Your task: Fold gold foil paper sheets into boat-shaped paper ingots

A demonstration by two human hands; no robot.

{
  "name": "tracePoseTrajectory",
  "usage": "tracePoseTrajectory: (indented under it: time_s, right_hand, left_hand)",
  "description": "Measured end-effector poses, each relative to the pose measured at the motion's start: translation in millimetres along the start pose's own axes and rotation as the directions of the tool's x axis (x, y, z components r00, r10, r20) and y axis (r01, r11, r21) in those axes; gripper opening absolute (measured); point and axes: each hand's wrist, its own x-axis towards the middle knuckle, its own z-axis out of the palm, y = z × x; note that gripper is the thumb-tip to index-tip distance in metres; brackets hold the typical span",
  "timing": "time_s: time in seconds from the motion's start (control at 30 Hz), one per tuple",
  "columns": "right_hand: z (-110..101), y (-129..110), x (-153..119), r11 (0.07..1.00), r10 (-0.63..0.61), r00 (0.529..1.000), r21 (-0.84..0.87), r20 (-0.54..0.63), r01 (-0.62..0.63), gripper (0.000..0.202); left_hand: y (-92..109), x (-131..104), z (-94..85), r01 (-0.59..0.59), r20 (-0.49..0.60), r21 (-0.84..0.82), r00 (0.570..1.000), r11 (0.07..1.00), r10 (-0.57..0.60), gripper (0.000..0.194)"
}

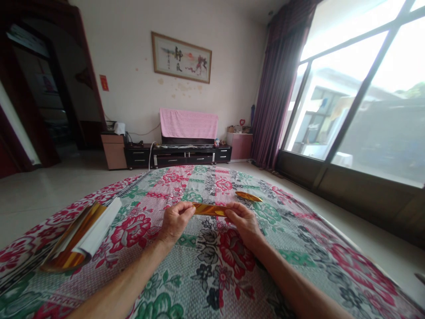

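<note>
1. We have the gold strip (210, 208) drawn out level between our two hands, over the middle of the table.
2. Our left hand (175, 223) pinches one end between thumb and fingers; our right hand (245, 222) pinches the other the same way.
3. We judge the step in hand to be folding or flattening the strip; the next move would call for both pinches staying firm and even, so that no crease slips.
4. Just beyond our right hand lies a pointed gold piece (249, 196), on the flowered tablecloth (186, 288).
5. Well to our left sit gold and white sheets (83, 243), curled and overlapping, too jumbled for us to count.
6. Our fingers hide the strip's ends; we cannot tell whether it touches the cloth. Our forearms run off the lower edge, and glare washes out the window (332, 88).
</note>
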Motion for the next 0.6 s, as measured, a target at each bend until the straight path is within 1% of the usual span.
tracePoseTrajectory:
  time_s: [0.23, 0.43, 0.6]
  right_hand:
    - [2.2, -5.4, -3.0, 1.0, -0.018, 1.0, -0.012, -0.007, 0.017, 0.032]
    - [2.0, -5.9, -3.4, 1.0, -0.021, 1.0, -0.01, -0.007, 0.021, 0.032]
    - [1.2, -3.3, -2.6, 1.0, -0.017, 1.0, -0.005, 0.007, 0.017, 0.03]
  left_hand:
    - [0.1, -0.1, 0.9, 0.057, -0.008, -0.056, 0.998, 0.997, -0.057, 0.025]
    - [-0.2, 1.1, 2.0, 0.059, 0.009, -0.093, 0.998, 0.994, -0.059, 0.021]
    - [0.2, 2.2, 3.7, 0.067, 0.002, -0.153, 0.998, 0.986, -0.068, 0.027]
